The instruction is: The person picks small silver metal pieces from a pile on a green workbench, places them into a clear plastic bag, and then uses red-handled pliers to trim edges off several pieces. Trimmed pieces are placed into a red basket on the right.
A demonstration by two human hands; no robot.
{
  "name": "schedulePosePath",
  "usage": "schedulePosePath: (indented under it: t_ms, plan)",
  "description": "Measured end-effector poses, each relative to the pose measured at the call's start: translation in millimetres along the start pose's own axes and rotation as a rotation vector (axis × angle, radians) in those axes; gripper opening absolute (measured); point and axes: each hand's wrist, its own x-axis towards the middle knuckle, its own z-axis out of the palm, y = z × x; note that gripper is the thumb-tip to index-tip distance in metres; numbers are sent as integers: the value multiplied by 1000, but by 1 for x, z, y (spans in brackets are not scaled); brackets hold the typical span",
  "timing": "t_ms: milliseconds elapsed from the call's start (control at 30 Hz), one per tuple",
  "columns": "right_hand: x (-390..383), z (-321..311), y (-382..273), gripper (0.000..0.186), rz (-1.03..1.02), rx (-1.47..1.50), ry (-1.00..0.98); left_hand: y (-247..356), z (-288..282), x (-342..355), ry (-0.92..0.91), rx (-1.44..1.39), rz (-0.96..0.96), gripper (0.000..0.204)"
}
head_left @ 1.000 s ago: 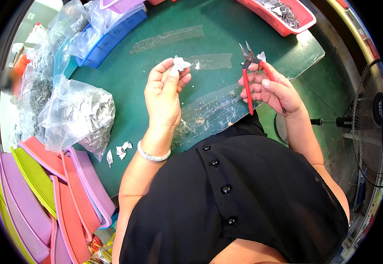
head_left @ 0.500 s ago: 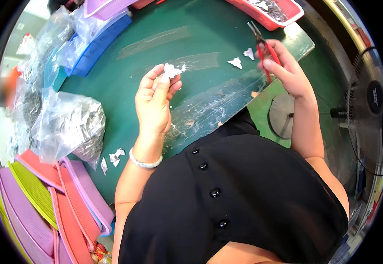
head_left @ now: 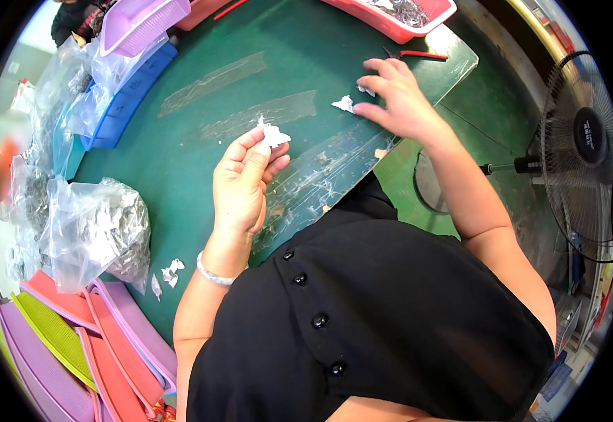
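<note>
Head: white piece (head_left: pixel 274 136) in left hand (head_left: pixel 241 184), tip rightward; pliers (head_left: pixel 420 54) sideways, nose left.

Black buttoned top (head_left: pixel 398 295), pale bracelet (head_left: pixel 211 274)

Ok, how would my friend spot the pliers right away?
Find the big green table, then the pink basket near its far right corner. The pliers lie between that basket and the right hand. Their red handle and dark tip set them apart from the white pieces nearby.
</note>
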Motion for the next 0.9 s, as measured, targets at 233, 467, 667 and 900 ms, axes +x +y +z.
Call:
schedulePosePath:
  t_ms: [233,467,667,900]
  plan:
    - [4,12,-14,27,26,44,38,-1,5,2,-17,4,-49,28]
    - [8,16,-20,23,37,93,37,-2,10,4,-21,24,-67,28]
    - [15,16,-17,20,47,203,-72,-2,9,6,-22,25,-68,28]
    - [25,12,-17,20,33,198,-153,-4,8,6,-12,13,-66,27]
